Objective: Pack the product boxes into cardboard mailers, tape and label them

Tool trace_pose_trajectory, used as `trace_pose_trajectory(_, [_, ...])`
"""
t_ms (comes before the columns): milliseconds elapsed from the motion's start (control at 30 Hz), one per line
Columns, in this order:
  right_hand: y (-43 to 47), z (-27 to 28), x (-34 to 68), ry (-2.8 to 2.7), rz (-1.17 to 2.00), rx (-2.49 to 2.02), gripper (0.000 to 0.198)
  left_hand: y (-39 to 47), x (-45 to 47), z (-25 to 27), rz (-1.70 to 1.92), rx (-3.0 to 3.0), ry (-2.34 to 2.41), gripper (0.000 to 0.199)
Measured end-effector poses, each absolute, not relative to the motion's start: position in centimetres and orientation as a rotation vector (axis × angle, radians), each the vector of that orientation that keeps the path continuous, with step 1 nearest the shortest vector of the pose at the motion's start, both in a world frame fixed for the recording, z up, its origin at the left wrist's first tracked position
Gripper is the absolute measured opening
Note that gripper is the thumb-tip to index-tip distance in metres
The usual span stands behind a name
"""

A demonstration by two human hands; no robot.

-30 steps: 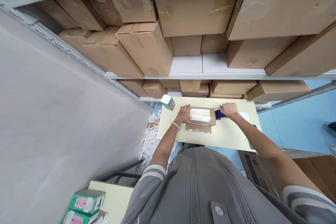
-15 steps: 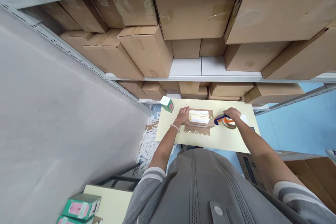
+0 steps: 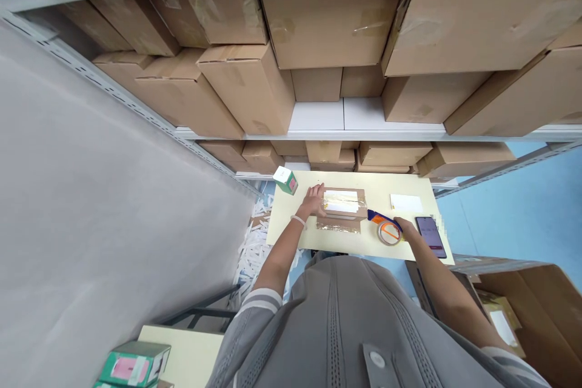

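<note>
A small cardboard box (image 3: 345, 216) lies on the pale table, with a white label (image 3: 341, 200) and clear tape across its top. Its near flap, edged with shiny tape, sticks out towards me. My left hand (image 3: 313, 200) grips the box's left end. In my right hand (image 3: 404, 227) is a blue and orange tape dispenser (image 3: 390, 232), its head against the box's right end. The fingers of that hand are partly hidden around the handle. Behind my left hand stands a green and white carton (image 3: 285, 180).
On the table (image 3: 291, 236), a white paper (image 3: 406, 203) and a phone (image 3: 430, 236) lie to the right. Shelves of cardboard boxes (image 3: 331, 12) rise ahead. An open carton (image 3: 531, 309) stands at lower right; green boxes (image 3: 131, 367) sit at lower left. Paper shreds (image 3: 250, 254) cover the floor.
My right hand has come down towards me and tilted the tape dispenser, its head staying by the box's right end. The paper and phone are now uncovered. My left hand stays on the box.
</note>
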State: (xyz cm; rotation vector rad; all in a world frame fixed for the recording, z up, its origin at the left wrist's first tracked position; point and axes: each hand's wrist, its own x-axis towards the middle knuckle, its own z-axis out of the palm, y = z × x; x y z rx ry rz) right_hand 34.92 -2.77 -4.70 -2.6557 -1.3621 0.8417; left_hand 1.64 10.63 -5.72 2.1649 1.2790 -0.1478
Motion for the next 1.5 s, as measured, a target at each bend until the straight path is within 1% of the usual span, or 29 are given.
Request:
trace_pose_trajectory(133, [-4.8, -5.6, 35.3, -1.229, 0.874, -2.778, 0.044, 10.5, 1.7, -5.7, -0.116, 2.128, 1.304, 0.149])
trace_pose_trajectory(233, [-5.7, -6.3, 35.6, -1.172, 0.82, -2.832, 0.062, 10.6, 1.7, -5.9, -0.099, 2.115, 1.311, 0.149])
trace_pose_trajectory(300, [-5.8, -6.9, 35.3, -1.193, 0.786, -2.82, 0.067, 10.6, 1.7, -6.1, -0.108, 2.113, 1.315, 0.148])
trace_pose_trajectory(500, [-5.8, -9.3, 32.5, -1.364, 0.761, -2.744, 0.041, 10.6, 1.8, -6.2, -0.155, 2.148, 1.319, 0.145])
trace_pose_trajectory(633, [-6.0, -10.0, 31.0, -1.419, 0.77, -2.76, 0.034, 10.5, 1.6, -5.7, -0.149, 2.195, 1.316, 0.144])
trace_pose_trajectory(700, [-5.6, -9.8, 30.7, -1.429, 0.726, -2.771, 0.035, 10.2, 1.4, -5.4, -0.147, 2.232, 1.312, 0.143])
trace_pose_trajectory(767, [-4.9, -9.1, 30.4, -1.417, 0.592, -2.771, 0.041, 9.4, 1.3, -4.9, -0.102, 2.265, 1.321, 0.134])
trace_pose_trajectory(833, [-3.8, -8.0, 29.7, -1.462, 0.414, -2.674, 0.049, 8.3, 1.4, -4.5, -0.006, 2.295, 1.336, 0.116])
trace_pose_trajectory(900, [-2.6, -6.8, 28.2, -1.611, 0.313, -2.466, 0.055, 6.9, 2.0, -4.2, 0.096, 2.322, 1.332, 0.096])
trace_pose_trajectory(967, [-1.4, -5.7, 26.3, -1.81, 0.348, -2.242, 0.058, 5.8, 2.9, -4.1, 0.157, 2.334, 1.332, 0.085])
trace_pose_trajectory(1033, [-0.2, -5.0, 24.3, -1.924, 0.447, -2.12, 0.057, 5.2, 3.9, -4.2, 0.194, 2.3, 1.387, 0.074])
trace_pose_trajectory(1133, [1.5, -4.6, 22.3, -1.768, 0.593, -2.149, 0.057, 5.5, 4.8, -4.6, 0.271, 2.093, 1.571, 0.06])
trace_pose_trajectory(1200, [2.7, -4.5, 22.2, -1.514, 0.707, -2.243, 0.063, 6.4, 4.9, -4.8, 0.358, 1.867, 1.693, 0.06])
trace_pose_trajectory(1267, [4.2, -4.4, 22.6, -1.29, 0.853, -2.34, 0.071, 7.3, 4.8, -5.0, 0.428, 1.619, 1.779, 0.065])
trace_pose_trajectory(1333, [5.5, -4.2, 23.2, -1.166, 0.966, -2.42, 0.08, 8.0, 4.7, -5.2, 0.425, 1.429, 1.82, 0.077])
trace_pose_trajectory(1400, [6.4, -4.1, 23.6, -1.121, 1.015, -2.475, 0.087, 8.2, 4.7, -5.5, 0.377, 1.329, 1.83, 0.09])
trace_pose_trajectory(1433, [6.6, -4.1, 23.6, -1.107, 1.023, -2.497, 0.089, 8.2, 4.7, -5.6, 0.359, 1.306, 1.827, 0.093])
trace_pose_trajectory(1500, [6.5, -4.4, 23.6, -1.078, 1.043, -2.54, 0.087, 7.8, 4.7, -6.0, 0.353, 1.283, 1.817, 0.089])
